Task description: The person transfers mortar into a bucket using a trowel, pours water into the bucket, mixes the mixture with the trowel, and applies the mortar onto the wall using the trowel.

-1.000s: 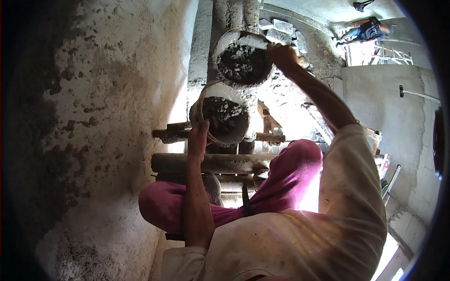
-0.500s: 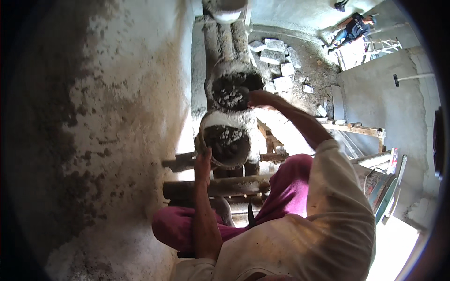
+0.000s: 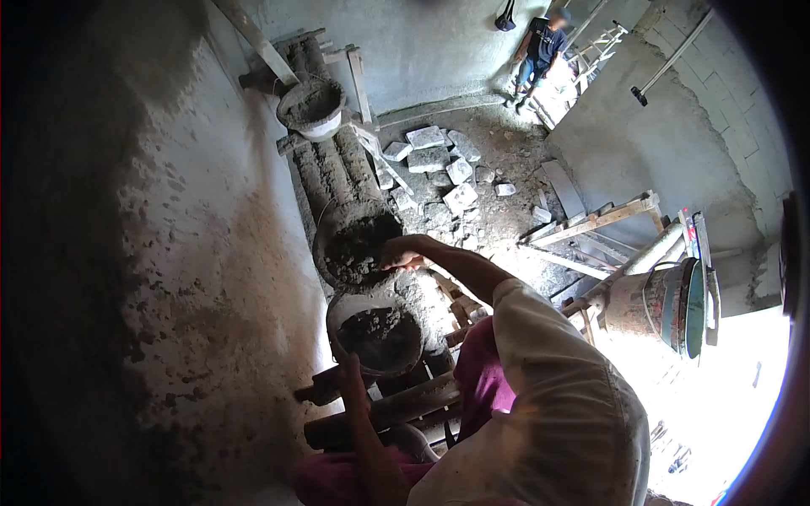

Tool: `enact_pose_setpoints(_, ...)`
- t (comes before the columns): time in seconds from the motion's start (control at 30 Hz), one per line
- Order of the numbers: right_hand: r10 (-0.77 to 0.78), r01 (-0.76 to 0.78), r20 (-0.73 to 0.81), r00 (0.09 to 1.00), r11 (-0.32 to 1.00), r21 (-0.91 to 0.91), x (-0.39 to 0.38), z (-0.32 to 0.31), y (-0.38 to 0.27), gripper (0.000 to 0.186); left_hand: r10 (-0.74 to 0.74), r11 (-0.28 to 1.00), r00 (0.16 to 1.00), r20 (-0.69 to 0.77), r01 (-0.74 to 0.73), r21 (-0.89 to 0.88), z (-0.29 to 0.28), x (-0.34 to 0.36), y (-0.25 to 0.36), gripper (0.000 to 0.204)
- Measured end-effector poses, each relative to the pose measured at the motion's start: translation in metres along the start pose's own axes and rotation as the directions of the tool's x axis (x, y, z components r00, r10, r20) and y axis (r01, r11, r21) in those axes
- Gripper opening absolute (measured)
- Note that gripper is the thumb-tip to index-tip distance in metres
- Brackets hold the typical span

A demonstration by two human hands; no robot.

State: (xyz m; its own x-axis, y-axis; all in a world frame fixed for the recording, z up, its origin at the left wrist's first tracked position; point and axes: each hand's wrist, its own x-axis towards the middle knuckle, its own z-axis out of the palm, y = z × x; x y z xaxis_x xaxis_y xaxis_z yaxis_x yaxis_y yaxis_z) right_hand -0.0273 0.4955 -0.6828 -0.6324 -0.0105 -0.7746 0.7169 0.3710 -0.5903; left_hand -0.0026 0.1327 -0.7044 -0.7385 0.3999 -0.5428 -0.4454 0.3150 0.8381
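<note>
Since half a second ago the right hand (image 3: 403, 255) has drawn back to the near rim of the farther round mortar-filled pan (image 3: 354, 246) on the log scaffold platform (image 3: 388, 409). Its fingers curl there; whether they grip, I cannot tell. The left hand (image 3: 350, 364) touches the nearer white-rimmed mortar bucket (image 3: 377, 335); its grip is hidden. Judging by this, mortar is being scooped; next needs a firm handful.

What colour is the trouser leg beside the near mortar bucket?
Magenta pink trouser leg, clearest in the head view.

single head cam, wide fisheye, looks steeply down from scaffold height past wall (image 3: 169, 253) to the floor (image 3: 498, 169) far below.
</note>
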Motion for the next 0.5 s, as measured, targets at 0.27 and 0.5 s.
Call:
enact_pose_setpoints(0.27, -0.130, 0.105, 0.083, 0.988, 0.963, 0.249, 0.013, 0.002, 0.022, 0.012, -0.016, 1.000, 0.996, -0.091, 0.015, -0.017, -0.006, -0.002, 0.002, 0.054)
enact_pose_setpoints(0.5, -0.192, 0.180, 0.011, 0.981, 0.937, 0.299, -0.010, 0.011, 0.033, 0.026, -0.090, 0.988, 0.995, -0.046, 0.083, -0.131, -0.002, -0.016, 0.014, 0.058)
